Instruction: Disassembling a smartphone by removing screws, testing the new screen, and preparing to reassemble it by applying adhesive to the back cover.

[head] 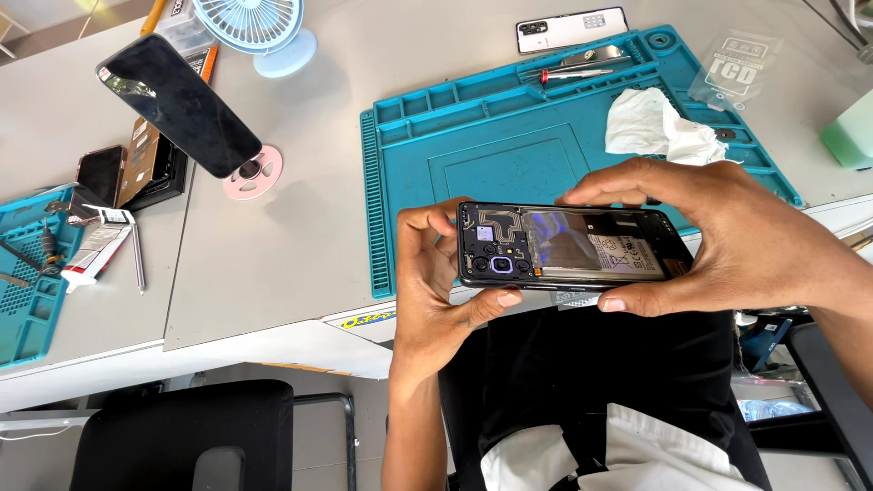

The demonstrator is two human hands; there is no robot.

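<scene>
Both hands grip an opened smartphone (571,245), back cover off, above the worktop (273,255) edge, near a teal repair mat (509,136). Left hand (436,282) closed on camera end; right hand (718,236) clasps the other. Battery possibly film-covered. Hold by frame edges; avoid board.

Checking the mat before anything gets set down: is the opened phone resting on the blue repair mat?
No. The opened phone is held in the air by the left hand and right hand, in front of the blue repair mat.
</scene>
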